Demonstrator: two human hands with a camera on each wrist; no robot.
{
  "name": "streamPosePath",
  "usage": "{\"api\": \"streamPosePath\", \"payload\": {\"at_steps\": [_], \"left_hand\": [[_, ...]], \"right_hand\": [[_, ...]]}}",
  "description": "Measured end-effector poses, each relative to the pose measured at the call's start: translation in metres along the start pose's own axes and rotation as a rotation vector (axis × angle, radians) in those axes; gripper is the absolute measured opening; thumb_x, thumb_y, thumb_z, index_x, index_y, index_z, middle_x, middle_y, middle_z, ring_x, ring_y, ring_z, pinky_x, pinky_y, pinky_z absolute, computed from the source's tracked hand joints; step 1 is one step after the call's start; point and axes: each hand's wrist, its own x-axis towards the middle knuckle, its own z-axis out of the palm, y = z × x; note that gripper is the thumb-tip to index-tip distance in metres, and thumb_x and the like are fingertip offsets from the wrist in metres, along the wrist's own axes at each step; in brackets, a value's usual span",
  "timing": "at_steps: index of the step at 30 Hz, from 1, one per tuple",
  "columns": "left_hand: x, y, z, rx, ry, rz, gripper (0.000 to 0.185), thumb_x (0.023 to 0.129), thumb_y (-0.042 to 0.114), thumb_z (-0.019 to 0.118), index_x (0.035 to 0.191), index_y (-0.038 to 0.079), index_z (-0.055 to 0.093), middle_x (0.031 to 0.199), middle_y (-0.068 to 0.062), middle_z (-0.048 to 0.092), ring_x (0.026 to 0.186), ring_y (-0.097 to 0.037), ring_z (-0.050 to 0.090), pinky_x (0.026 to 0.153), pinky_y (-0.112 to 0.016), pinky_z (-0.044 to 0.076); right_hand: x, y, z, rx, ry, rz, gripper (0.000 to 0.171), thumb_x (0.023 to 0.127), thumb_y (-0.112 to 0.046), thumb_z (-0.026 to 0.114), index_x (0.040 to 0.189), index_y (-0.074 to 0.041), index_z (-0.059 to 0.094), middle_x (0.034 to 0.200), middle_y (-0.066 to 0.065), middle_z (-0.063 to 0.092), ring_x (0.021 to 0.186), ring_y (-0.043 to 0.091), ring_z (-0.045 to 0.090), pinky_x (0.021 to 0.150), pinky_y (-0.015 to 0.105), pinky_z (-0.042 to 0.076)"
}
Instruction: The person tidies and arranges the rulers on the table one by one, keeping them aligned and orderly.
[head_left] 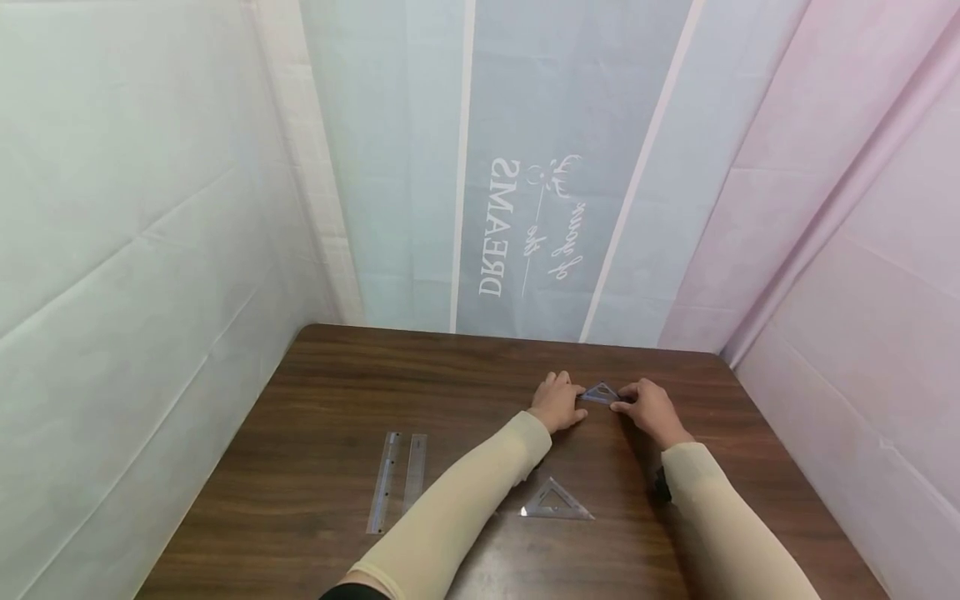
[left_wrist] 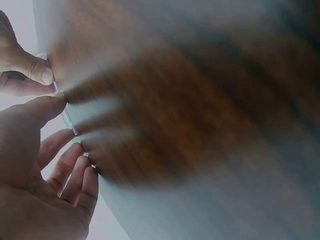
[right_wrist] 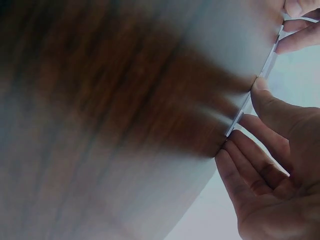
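A small clear set square (head_left: 601, 394) lies near the far edge of the table, its long side facing me. My left hand (head_left: 557, 402) holds its left corner between thumb and index finger, the other fingers spread on the tabletop. At the opposite corner my right hand (head_left: 649, 411) pinches it with thumb and index finger. Seen edge-on in the right wrist view, the set square (right_wrist: 245, 108) is a thin bright strip flat against the wood. In the left wrist view, the left thumb (left_wrist: 50, 106) touches this strip.
Nearer to me on the brown wooden table (head_left: 300, 433) lies a larger clear set square (head_left: 537, 505). To the left are two clear rulers, one with a blue strip (head_left: 384, 482) and a plain one (head_left: 416, 471) partly behind the left sleeve. Fabric curtains (head_left: 405, 167) hang around the table.
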Motion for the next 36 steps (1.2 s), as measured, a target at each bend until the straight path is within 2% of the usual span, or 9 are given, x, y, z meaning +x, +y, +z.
{"api": "streamPosePath", "payload": {"at_steps": [7, 14, 21, 29, 36], "left_hand": [[0.001, 0.0, 0.001, -0.031, -0.013, -0.004, 0.051, 0.104, 0.049, 0.07, 0.152, 0.032, 0.063, 0.128, 0.003, 0.057, 0.107, -0.014, 0.047, 0.095, -0.026, 0.046], [-0.002, 0.0, -0.005, -0.104, -0.023, -0.026, 0.049, 0.104, 0.044, 0.072, 0.151, 0.033, 0.064, 0.129, 0.0, 0.056, 0.111, -0.016, 0.046, 0.097, -0.027, 0.044], [-0.006, -0.002, -0.009, -0.232, -0.062, -0.055, 0.051, 0.103, 0.038, 0.073, 0.152, 0.031, 0.063, 0.133, 0.0, 0.055, 0.115, -0.017, 0.044, 0.099, -0.029, 0.04], [-0.004, -0.006, -0.013, -0.353, -0.106, -0.059, 0.05, 0.101, 0.036, 0.075, 0.149, 0.027, 0.066, 0.144, -0.004, 0.056, 0.113, -0.019, 0.044, 0.095, -0.031, 0.039], [-0.003, -0.009, -0.017, -0.506, -0.129, -0.091, 0.044, 0.099, 0.032, 0.077, 0.141, 0.02, 0.073, 0.143, -0.006, 0.059, 0.112, -0.021, 0.043, 0.099, -0.035, 0.04]], "right_hand": [[0.0, 0.0, 0.002, -0.02, 0.006, 0.003, 0.027, 0.098, -0.013, 0.081, 0.114, 0.007, 0.077, 0.106, 0.02, 0.066, 0.092, 0.033, 0.06, 0.083, 0.054, 0.053], [0.001, -0.003, 0.003, -0.038, 0.013, -0.027, 0.023, 0.098, -0.012, 0.08, 0.111, 0.007, 0.078, 0.104, 0.02, 0.069, 0.093, 0.035, 0.064, 0.084, 0.057, 0.055], [-0.001, -0.007, 0.002, -0.034, 0.002, -0.017, 0.02, 0.099, -0.01, 0.078, 0.109, 0.008, 0.077, 0.104, 0.022, 0.073, 0.091, 0.035, 0.067, 0.084, 0.056, 0.056], [-0.004, -0.008, 0.006, -0.042, -0.019, -0.019, 0.021, 0.101, -0.009, 0.075, 0.112, 0.009, 0.074, 0.107, 0.021, 0.063, 0.093, 0.033, 0.061, 0.084, 0.055, 0.054], [-0.001, -0.002, 0.003, 0.008, -0.014, -0.054, 0.018, 0.099, -0.01, 0.077, 0.109, 0.005, 0.077, 0.107, 0.019, 0.074, 0.1, 0.035, 0.069, 0.09, 0.058, 0.056]]}}
